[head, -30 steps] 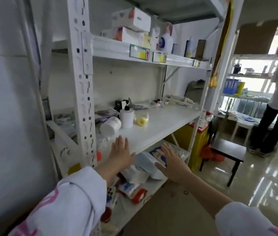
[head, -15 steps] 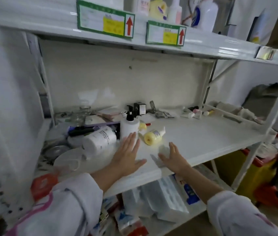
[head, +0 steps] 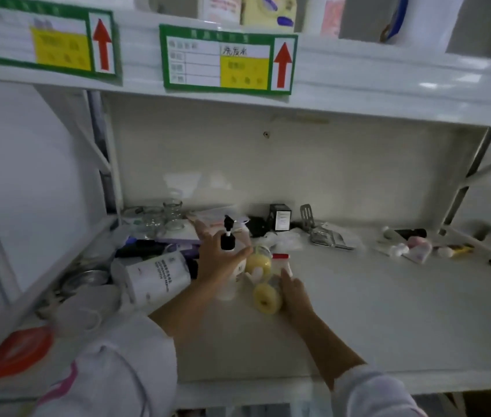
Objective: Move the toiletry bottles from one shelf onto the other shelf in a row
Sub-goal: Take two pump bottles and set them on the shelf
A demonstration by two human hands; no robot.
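Because the middle shelf (head: 388, 311) is crowded on its left side, I count knock-overs as the main risk here; the upper shelf (head: 358, 82) above it already carries bottles behind its green labels (head: 226, 60), so room for a row may be short (I cannot see how deep it runs). The big white bottle (head: 155, 273) lies on its side, touching my left forearm, and I judge a careless lift would roll it into the glass jars (head: 163, 216) behind. My left hand (head: 218, 260) curls round the pump bottle (head: 227, 236), fingers spread, grip not fully closed; the pump head could snag. My right hand (head: 294, 291) rests flat beside the yellow bottle (head: 267, 297), grasping nothing; a nudge might send it rolling towards the edge.
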